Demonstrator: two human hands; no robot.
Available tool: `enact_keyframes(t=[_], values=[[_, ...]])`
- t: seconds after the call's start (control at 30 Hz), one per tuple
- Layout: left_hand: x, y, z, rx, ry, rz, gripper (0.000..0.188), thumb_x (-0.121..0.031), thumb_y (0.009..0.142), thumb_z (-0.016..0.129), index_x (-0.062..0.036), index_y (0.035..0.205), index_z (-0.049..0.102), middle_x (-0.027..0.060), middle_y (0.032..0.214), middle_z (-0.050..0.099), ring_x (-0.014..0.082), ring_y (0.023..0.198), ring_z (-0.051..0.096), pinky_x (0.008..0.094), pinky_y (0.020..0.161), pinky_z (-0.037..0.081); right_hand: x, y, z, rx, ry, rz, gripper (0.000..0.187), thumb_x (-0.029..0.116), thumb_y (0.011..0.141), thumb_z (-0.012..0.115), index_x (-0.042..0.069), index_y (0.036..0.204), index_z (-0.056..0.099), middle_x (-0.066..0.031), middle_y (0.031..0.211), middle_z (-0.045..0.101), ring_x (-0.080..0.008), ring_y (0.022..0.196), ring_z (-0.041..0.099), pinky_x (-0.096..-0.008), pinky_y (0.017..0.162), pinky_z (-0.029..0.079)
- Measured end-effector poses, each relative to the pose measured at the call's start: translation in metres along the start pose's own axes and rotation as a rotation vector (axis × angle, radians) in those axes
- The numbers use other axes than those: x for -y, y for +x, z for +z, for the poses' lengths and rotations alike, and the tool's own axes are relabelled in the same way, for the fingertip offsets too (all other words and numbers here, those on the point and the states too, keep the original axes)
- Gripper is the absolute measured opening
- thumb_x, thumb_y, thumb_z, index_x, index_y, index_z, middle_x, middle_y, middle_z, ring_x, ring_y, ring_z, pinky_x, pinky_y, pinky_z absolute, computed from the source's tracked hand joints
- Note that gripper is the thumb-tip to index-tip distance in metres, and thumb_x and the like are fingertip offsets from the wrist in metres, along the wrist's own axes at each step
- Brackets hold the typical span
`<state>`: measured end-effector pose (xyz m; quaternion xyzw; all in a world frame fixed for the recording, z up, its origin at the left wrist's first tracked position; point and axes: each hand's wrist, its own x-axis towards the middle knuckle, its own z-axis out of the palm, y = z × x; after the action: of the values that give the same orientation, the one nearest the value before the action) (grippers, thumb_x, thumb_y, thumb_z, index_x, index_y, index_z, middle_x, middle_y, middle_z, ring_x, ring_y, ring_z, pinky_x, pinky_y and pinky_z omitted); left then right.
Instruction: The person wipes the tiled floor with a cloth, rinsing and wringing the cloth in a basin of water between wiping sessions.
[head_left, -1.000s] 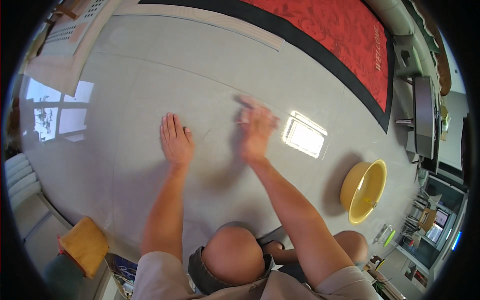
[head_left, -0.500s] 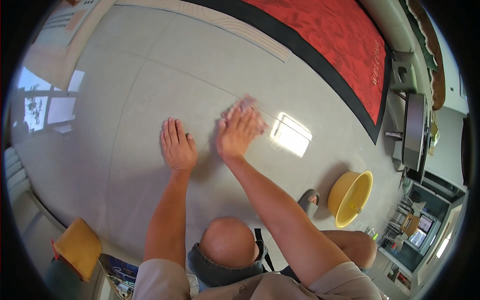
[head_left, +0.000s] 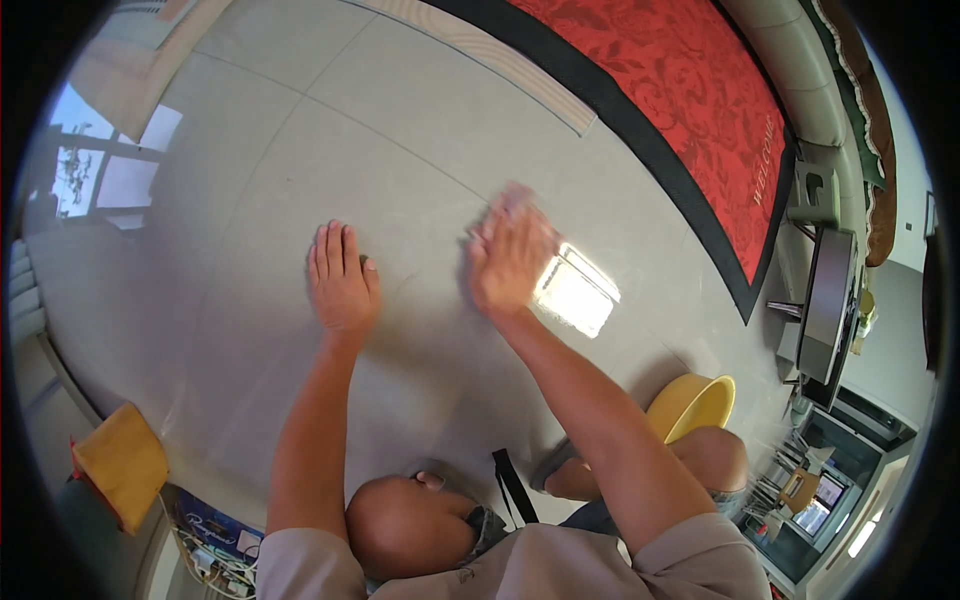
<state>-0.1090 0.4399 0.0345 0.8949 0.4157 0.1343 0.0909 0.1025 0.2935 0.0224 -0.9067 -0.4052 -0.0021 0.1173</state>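
Observation:
My left hand (head_left: pixel 342 285) lies flat on the glossy light-grey tiled floor (head_left: pixel 400 190), fingers stretched out and nothing in them. To its right, my right hand (head_left: pixel 505 262) presses a pinkish cloth (head_left: pixel 518 196) against the tiles. The cloth's edges show past the fingertips; the rest is hidden under the palm and fingers. Motion blurs both the right fingers and the cloth. A bright reflection lies on the floor just right of that hand.
A red mat (head_left: pixel 660 110) with a black border lies at the far right. Behind my right knee stands a yellow basin (head_left: pixel 690 403), partly hidden. A striped strip (head_left: pixel 500 62) runs beside the mat. An orange-yellow cloth (head_left: pixel 124 465) hangs at lower left, near a blue box (head_left: pixel 215 522).
My right hand and the cloth have shifted to the right across the floor. My left hand stays flat, slightly further left in view. The basin is now partly covered by my knee.

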Motion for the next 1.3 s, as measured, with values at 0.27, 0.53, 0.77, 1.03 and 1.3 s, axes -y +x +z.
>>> enact_keyframes(t=[0.27, 0.53, 0.77, 1.03, 1.3], values=[[0.013, -0.008, 0.001, -0.033, -0.093, 0.024, 0.053, -0.024, 0.106, 0.055, 0.0012, 0.152, 0.054, 0.019, 0.162, 0.049, 0.0356, 0.154, 0.04, 0.0518, 0.128, 0.03, -0.013, 0.034, 0.002, 0.041, 0.041, -0.303, 0.066, 0.043, 0.107, 0.056, 0.008, 0.161, 0.042, -0.0193, 0.171, 0.034, -0.0364, 0.161, 0.026, -0.0558, 0.132, 0.015], [0.027, -0.01, 0.02, -0.197, 0.033, -0.34, 0.056, -0.033, 0.11, 0.05, -0.0055, 0.159, 0.048, 0.0199, 0.167, 0.042, 0.0388, 0.156, 0.035, 0.0508, 0.13, 0.027, -0.094, -0.029, -0.012, -0.028, -0.134, 0.239, 0.071, 0.046, 0.11, 0.047, 0.004, 0.166, 0.034, -0.0287, 0.172, 0.028, -0.0442, 0.163, 0.016, -0.0573, 0.132, 0.01], [0.018, -0.003, 0.019, -0.077, 0.171, -0.38, 0.061, -0.039, 0.109, 0.051, -0.0079, 0.161, 0.045, 0.0187, 0.171, 0.036, 0.0359, 0.16, 0.03, 0.0504, 0.13, 0.025, 0.009, 0.042, 0.004, 0.066, -0.041, 0.047, 0.071, 0.048, 0.108, 0.049, 0.006, 0.165, 0.037, -0.0255, 0.174, 0.027, -0.0427, 0.164, 0.016, -0.0587, 0.132, 0.01], [0.029, 0.024, 0.029, -0.17, 0.079, -0.451, 0.063, -0.043, 0.109, 0.053, -0.0055, 0.159, 0.047, 0.028, 0.16, 0.043, 0.0471, 0.15, 0.036, 0.055, 0.124, 0.034, -0.042, 0.068, 0.004, 0.019, 0.039, 0.009, 0.071, 0.05, 0.112, 0.043, 0.006, 0.166, 0.033, -0.0217, 0.175, 0.026, -0.0386, 0.164, 0.018, -0.0549, 0.133, 0.011], [0.003, 0.027, 0.027, -0.115, 0.163, -0.452, 0.068, -0.049, 0.107, 0.055, -0.0081, 0.16, 0.046, 0.0296, 0.165, 0.035, 0.0463, 0.155, 0.029, 0.0583, 0.126, 0.029, -0.021, 0.16, 0.02, -0.048, -0.077, 0.005, 0.069, 0.05, 0.113, 0.038, 0.005, 0.165, 0.036, -0.0235, 0.174, 0.029, -0.0405, 0.163, 0.019, -0.0523, 0.133, 0.01]])
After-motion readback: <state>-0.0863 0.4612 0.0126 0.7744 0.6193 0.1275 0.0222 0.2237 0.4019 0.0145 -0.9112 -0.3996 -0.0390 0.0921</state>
